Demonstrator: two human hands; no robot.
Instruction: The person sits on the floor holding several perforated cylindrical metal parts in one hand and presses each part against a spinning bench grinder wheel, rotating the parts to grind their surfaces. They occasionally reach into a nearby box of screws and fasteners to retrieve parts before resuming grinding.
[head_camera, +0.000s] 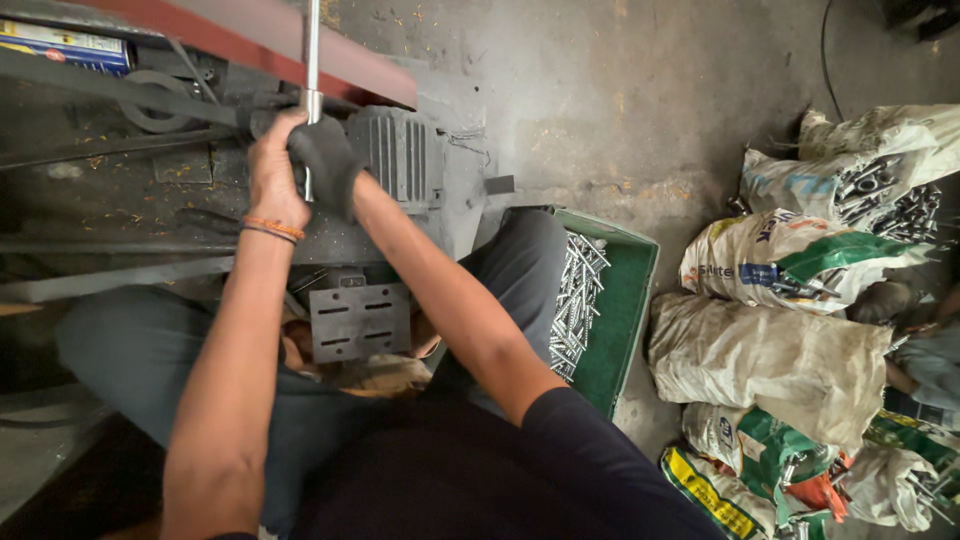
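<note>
Both hands are raised in front of me on an upright metal lever rod (312, 50) of a grey machine (400, 160). My left hand (272, 170), with orange threads around the wrist, is closed around the rod just below its collar. My right hand (325, 165) wears a dark glove and grips the same rod right beside the left hand. The lower part of the rod is hidden behind my hands. I sit with my knees on either side of a slotted grey metal plate (358, 320).
A green crate (625, 300) with several shiny metal bolts (575, 300) stands by my right knee. Filled white sacks (780, 365), some spilling bolts, lie on the concrete floor at the right. A red bar (330, 55) and belt pulley (150, 100) sit at the top left.
</note>
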